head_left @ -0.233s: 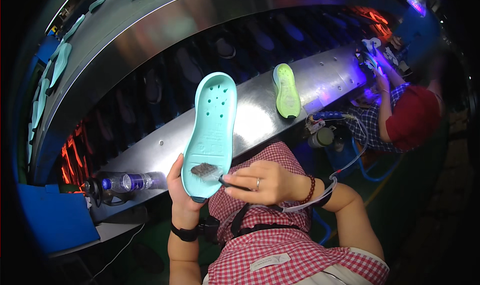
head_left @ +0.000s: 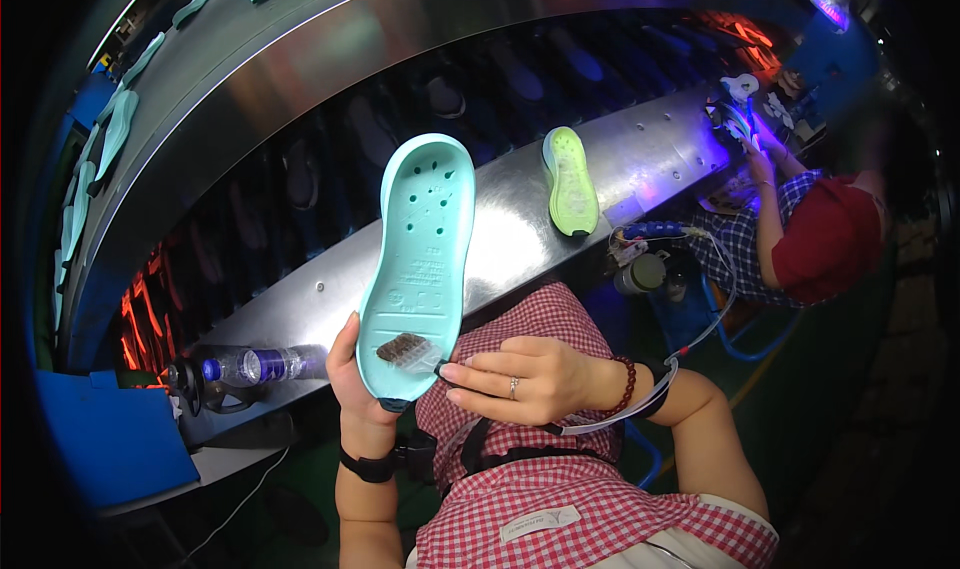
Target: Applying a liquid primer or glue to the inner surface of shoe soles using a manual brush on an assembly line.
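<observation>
Head view: turquoise sole (head_left: 424, 254), one, left hand (head_left: 362, 393) closed round its heel. Brush (head_left: 404, 349), one, pinched in right hand (head_left: 535, 381), at sole's heel. Step, apparently: brushing sole's inside; next move calls for steady support, strokes toward toe.

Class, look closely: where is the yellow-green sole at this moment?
In the head view, the yellow-green sole lies on the metal ledge, above and right of centre, to the right of the turquoise sole.
</observation>
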Demonstrator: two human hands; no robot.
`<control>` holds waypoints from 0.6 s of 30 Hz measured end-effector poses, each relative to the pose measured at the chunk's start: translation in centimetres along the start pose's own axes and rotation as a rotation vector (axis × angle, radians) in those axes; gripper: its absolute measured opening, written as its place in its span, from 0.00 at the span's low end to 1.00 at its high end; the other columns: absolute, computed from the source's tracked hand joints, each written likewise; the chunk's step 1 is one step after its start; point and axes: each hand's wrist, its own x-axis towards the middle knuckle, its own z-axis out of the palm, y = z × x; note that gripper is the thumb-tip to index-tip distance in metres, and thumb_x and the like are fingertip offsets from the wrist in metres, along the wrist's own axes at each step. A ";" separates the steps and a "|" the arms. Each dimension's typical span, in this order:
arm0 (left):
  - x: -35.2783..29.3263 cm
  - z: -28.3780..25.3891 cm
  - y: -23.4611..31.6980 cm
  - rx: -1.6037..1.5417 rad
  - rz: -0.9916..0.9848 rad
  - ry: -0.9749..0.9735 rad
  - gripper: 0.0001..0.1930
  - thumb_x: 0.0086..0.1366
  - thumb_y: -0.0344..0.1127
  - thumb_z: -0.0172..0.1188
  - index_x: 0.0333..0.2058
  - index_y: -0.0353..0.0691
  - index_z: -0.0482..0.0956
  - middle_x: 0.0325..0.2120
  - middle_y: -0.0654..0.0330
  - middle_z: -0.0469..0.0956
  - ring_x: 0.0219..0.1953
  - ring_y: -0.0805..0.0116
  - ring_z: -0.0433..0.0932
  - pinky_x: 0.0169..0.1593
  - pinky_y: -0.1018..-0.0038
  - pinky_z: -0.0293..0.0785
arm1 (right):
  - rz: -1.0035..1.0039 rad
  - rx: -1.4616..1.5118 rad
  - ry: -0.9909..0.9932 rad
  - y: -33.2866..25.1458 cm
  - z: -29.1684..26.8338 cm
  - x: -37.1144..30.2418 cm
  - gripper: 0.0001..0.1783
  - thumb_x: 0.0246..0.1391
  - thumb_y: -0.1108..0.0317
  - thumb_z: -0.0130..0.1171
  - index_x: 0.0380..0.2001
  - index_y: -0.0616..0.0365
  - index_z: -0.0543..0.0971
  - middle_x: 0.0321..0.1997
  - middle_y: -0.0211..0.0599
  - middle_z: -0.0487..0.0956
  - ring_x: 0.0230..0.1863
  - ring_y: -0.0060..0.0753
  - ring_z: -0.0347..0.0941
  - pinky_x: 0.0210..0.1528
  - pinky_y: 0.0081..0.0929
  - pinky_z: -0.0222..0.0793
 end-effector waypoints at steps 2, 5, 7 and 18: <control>0.2 -0.9 -0.1 0.083 0.016 0.040 0.30 0.62 0.52 0.37 0.57 0.38 0.59 0.53 0.43 0.64 0.50 0.40 0.68 0.47 0.40 0.65 | -0.008 -0.012 0.002 0.0 0.1 0.0 0.14 0.41 0.70 0.55 0.35 0.60 0.78 0.44 0.39 0.77 0.38 0.26 0.72 0.32 0.18 0.65; 0.0 0.1 0.0 0.021 0.018 -0.043 0.25 0.64 0.43 0.37 0.54 0.30 0.62 0.50 0.44 0.68 0.50 0.50 0.70 0.55 0.55 0.65 | -0.028 -0.042 -0.003 0.0 0.1 -0.2 0.13 0.42 0.70 0.55 0.35 0.60 0.78 0.45 0.39 0.77 0.38 0.25 0.72 0.32 0.18 0.64; -0.1 0.2 0.0 0.022 0.022 -0.044 0.25 0.64 0.43 0.37 0.54 0.30 0.62 0.50 0.44 0.68 0.50 0.50 0.70 0.55 0.55 0.65 | -0.049 -0.071 0.005 0.1 0.1 -0.2 0.13 0.43 0.69 0.55 0.35 0.59 0.78 0.45 0.38 0.77 0.38 0.24 0.72 0.32 0.17 0.63; 0.4 -0.3 -0.6 -0.227 0.021 0.108 0.29 0.64 0.49 0.36 0.56 0.33 0.59 0.50 0.43 0.67 0.48 0.43 0.70 0.47 0.42 0.67 | 0.289 0.337 0.086 1.7 -0.1 -0.3 0.13 0.42 0.73 0.60 0.35 0.59 0.79 0.40 0.37 0.79 0.36 0.29 0.74 0.35 0.22 0.66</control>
